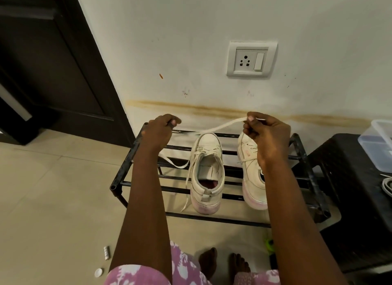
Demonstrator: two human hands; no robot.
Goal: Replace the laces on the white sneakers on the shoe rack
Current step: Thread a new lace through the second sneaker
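Two white sneakers stand on a black metal shoe rack (301,151), toes toward the wall. The left sneaker (206,174) has loose laces hanging over its sides. The right sneaker (252,178) is partly hidden behind my right wrist. A flat white lace (220,126) stretches in the air above the shoes between my two hands. My left hand (160,128) grips one part of it, and its tail (171,160) hangs below that hand. My right hand (265,134) pinches the other end between thumb and fingers.
A dark door (42,62) stands at the left, and a wall socket (251,59) is above the rack. A black stool (350,189) at the right carries a clear plastic box (377,140) and a white cable. A battery (106,253) and a small white cap lie on the floor tiles.
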